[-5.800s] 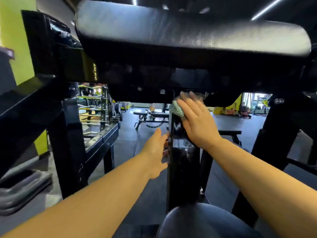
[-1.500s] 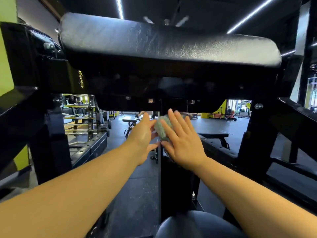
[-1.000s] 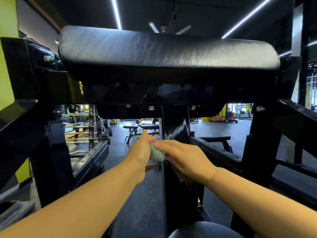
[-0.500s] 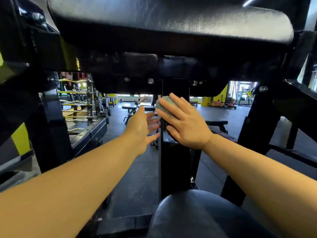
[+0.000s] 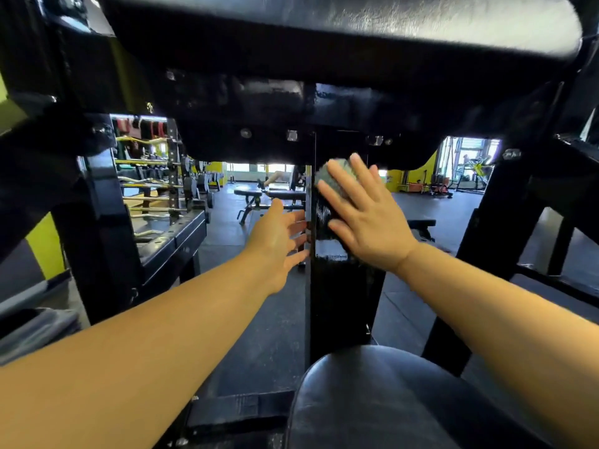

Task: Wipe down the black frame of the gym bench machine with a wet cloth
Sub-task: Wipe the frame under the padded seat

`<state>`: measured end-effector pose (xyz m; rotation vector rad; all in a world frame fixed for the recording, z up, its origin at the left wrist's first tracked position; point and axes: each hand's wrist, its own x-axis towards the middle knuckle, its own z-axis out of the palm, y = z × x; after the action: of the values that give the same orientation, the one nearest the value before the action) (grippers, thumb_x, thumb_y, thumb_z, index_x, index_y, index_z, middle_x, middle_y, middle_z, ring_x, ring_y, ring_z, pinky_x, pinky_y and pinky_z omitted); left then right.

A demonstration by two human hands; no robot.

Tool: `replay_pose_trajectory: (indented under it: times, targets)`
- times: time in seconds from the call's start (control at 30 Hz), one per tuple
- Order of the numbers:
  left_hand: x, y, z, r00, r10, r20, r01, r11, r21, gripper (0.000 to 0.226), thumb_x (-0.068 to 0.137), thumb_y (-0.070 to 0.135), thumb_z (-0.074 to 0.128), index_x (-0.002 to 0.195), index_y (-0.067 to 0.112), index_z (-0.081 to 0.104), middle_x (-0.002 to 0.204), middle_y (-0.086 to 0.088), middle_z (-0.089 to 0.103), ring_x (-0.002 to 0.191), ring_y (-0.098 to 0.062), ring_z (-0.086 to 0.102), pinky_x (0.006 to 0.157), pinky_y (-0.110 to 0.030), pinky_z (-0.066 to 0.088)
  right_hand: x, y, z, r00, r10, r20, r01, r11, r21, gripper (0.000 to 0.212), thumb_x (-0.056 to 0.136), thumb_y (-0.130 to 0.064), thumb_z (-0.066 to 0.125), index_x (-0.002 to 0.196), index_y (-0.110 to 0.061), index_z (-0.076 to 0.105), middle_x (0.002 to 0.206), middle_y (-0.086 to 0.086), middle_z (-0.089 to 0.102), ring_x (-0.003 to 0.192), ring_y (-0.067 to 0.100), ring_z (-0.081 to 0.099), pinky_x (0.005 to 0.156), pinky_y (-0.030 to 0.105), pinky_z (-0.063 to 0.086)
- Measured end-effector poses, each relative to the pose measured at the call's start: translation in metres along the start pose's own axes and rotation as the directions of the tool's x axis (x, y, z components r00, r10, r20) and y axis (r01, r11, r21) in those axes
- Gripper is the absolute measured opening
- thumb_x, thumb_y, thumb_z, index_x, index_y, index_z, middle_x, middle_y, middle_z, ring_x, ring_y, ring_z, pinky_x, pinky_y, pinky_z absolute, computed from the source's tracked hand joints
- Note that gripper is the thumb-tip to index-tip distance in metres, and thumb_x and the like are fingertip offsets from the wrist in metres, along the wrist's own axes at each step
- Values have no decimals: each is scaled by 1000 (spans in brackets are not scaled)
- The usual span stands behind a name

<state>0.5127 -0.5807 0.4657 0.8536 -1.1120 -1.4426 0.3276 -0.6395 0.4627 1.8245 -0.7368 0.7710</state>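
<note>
Head view: right hand point(image 5: 366, 218), fingers flat and spread, presses the wet cloth point(image 5: 334, 176) on the black upright post point(image 5: 337, 296) just under the pad. Left hand point(image 5: 277, 234) open beside the post's left edge, holding nothing. Keep palm pressure even, overlap strokes down the post. No containers visible.

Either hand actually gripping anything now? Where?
No grip. Right hand presses the cloth flat-fingered against the center post; left hand is open beside it.
</note>
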Motion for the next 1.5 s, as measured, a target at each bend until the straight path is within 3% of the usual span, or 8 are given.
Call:
replay_pose_trajectory:
  times: [0.23,0.37,0.47,0.67,0.93,1.07,1.27,1.5]
  targets:
    - [-7,29,11,976,216,19,-208,908,363,41,102,40,26,126,22,54,131,1,51,121,-19,48,104,-40,36,-28,-10,5,924,-371,93,367,929,54,41,102,-33,32,142,-31,40,152,-4,35,143,25,26,119,39,15]
    - [6,65,17,472,801,369,-602,-13,798,39,89,30,35,110,15,64,112,-2,59,104,-22,53,89,-31,43,43,17,4,905,333,-264,-284,936,207,43,95,-5,41,138,-10,44,143,11,45,136,30,29,112,33,28]
    - [17,85,19,448,725,524,-442,-330,834,58,82,33,29,129,12,55,134,-9,49,124,-32,44,98,-39,42,81,10,-1,579,764,-284,-635,641,430,50,93,9,40,142,-4,41,151,14,33,144,27,19,116,30,19]
    - [32,94,9,536,707,462,-356,-307,883,57,83,29,29,128,9,57,134,-9,54,123,-32,49,100,-40,41,105,-10,10,875,436,-209,-409,898,162,53,88,-20,43,140,-10,39,142,15,48,135,36,34,112,41,24]
    - [22,103,40,617,595,515,-177,-532,828,53,76,34,37,111,13,70,116,-10,66,91,-46,60,61,-46,54,42,87,-13,872,460,-167,-459,887,44,60,83,1,50,140,-15,39,143,9,48,131,46,40,108,46,27]
    - [21,102,55,659,578,481,-162,-516,841,55,95,42,23,148,27,26,157,2,15,141,-28,16,108,-38,28,18,97,-15,780,580,-236,-557,815,161,85,69,26,47,143,-15,41,151,6,35,141,30,21,110,35,23]
    - [23,97,49,744,472,473,-112,-609,785,67,94,57,28,151,31,6,157,2,-17,145,-27,-10,115,-39,15,2,136,-54,224,973,-63,-862,228,452,59,103,-3,29,154,-14,2,160,2,-12,147,22,-9,92,11,23]
    - [14,98,49,755,435,490,-177,-584,792,91,64,66,-3,150,35,8,157,5,-16,145,-25,-8,110,-37,27,45,76,-33,528,849,-28,-729,470,497,72,102,-20,42,150,-15,-11,156,-8,-16,136,0,-21,109,15,-10]
